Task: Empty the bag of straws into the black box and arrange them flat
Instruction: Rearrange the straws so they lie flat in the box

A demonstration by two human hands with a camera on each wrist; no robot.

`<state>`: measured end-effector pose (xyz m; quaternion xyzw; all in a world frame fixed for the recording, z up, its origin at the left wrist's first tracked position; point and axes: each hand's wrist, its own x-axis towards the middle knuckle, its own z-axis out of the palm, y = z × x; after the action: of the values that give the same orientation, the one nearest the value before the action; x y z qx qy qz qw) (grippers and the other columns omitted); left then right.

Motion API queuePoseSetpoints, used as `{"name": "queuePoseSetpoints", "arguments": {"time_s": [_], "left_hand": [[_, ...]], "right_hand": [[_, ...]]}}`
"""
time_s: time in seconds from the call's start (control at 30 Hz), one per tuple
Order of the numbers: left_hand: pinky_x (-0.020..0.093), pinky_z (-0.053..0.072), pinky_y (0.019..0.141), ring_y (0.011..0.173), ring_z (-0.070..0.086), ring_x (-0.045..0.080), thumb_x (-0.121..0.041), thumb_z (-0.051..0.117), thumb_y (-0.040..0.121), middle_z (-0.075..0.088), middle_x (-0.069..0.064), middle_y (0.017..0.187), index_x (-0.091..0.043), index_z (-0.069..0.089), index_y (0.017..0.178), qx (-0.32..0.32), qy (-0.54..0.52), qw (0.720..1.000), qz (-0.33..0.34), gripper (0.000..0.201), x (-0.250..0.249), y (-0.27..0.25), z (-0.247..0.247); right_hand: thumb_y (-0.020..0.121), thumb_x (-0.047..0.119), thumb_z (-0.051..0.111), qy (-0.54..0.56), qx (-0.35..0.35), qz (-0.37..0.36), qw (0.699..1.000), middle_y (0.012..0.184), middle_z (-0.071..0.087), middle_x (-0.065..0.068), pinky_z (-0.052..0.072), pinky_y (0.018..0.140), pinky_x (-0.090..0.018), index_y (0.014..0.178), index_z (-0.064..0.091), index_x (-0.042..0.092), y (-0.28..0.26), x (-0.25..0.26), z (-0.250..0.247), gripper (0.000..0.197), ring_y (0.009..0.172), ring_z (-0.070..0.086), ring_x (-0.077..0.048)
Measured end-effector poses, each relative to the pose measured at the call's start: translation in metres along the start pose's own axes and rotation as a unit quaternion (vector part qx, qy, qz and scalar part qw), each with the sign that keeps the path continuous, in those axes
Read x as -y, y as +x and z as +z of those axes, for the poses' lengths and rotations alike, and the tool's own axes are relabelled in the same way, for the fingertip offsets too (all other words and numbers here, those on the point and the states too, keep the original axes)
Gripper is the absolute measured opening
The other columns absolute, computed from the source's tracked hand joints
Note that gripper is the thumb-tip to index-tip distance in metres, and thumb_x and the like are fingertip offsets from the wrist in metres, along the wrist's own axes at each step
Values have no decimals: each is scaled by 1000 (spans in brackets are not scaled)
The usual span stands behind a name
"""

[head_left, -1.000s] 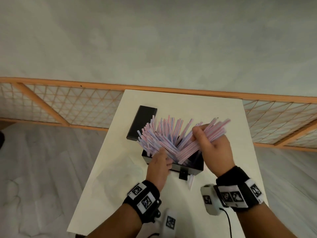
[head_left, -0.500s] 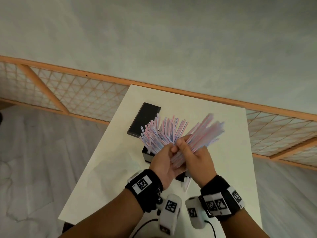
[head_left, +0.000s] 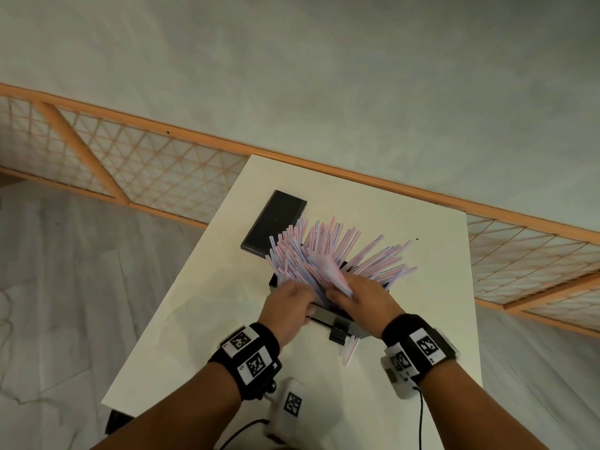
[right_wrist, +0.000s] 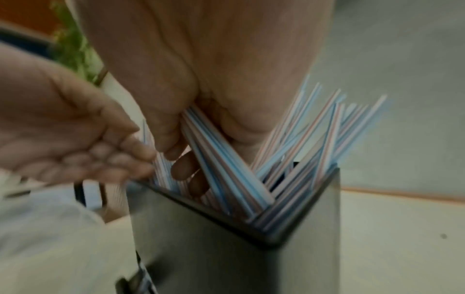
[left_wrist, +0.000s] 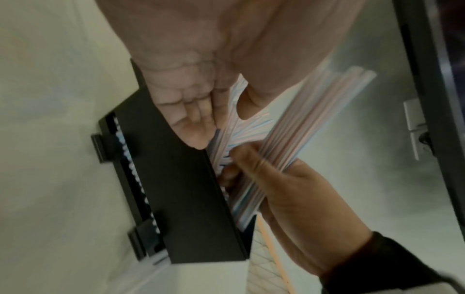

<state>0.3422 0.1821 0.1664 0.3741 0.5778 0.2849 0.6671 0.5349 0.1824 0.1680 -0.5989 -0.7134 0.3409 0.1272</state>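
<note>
My right hand (head_left: 360, 293) has come down from a second ago, fingers (right_wrist: 181, 169) curled round a bunch of straws (head_left: 328, 254), pushing it into the black box (right_wrist: 226, 238). My left hand (head_left: 289, 303), fingers loosely bent, steadies the fan at nine o'clock. They aren't flat yet.

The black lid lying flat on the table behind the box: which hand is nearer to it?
Left. The left hand is at the box's near left side, below the black lid. The right hand grips straws further right, away from the lid.

Black box (head_left: 328, 315) mouth choked with upright straws (head_left: 324, 254) (black lid (head_left: 274, 222) just behind)
</note>
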Motion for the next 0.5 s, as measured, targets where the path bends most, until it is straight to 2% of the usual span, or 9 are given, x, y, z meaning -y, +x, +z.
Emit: {"name": "queuePoseSetpoints", "arguments": {"time_s": [0.1,0.17,0.27,0.37,0.43,0.5], "left_hand": [[39,39,66,67,53,22,-23,57,90,60,2,72,-11,62,84,-29,54,998,35,15,5,8,-14],[36,42,64,70,60,19,-24,56,96,66,3,80,-9,65,93,-31,77,996,42,18,3,11,-20],[31,45,61,73,64,19,-19,55,99,73,9,91,-14,70,94,-43,106,992,59,16,-1,10,-24],[33,52,67,77,68,21,-22,53,99,72,4,86,-19,70,94,-79,202,971,105,18,-2,8,-25],[31,53,73,82,68,18,-25,54,100,71,-2,84,-20,70,96,-91,241,958,123,16,-3,5,-24],[22,49,70,82,66,12,-26,57,100,70,-5,85,-20,69,99,-91,262,952,131,13,-2,3,-22]], "right_hand": [[102,28,56,-110,75,8,991,91,63,-1,33,70,-30,97,57,26,7,-8,6,5,85,57,-24],[100,26,58,-141,89,19,986,101,67,-6,35,73,-28,107,62,21,13,-13,9,10,95,62,-27],[96,33,64,-123,67,31,990,104,68,-1,48,77,-31,114,62,21,18,-12,6,22,95,64,-23],[97,37,66,-81,26,11,996,105,69,4,46,77,-26,118,64,23,16,-9,5,25,90,60,-13],[100,35,61,-90,7,-3,996,106,71,5,46,78,-26,118,68,24,15,-10,9,22,92,62,-13],[104,35,52,-134,21,-13,991,106,74,5,51,81,-31,114,71,25,12,-12,16,24,96,66,-19]]}}
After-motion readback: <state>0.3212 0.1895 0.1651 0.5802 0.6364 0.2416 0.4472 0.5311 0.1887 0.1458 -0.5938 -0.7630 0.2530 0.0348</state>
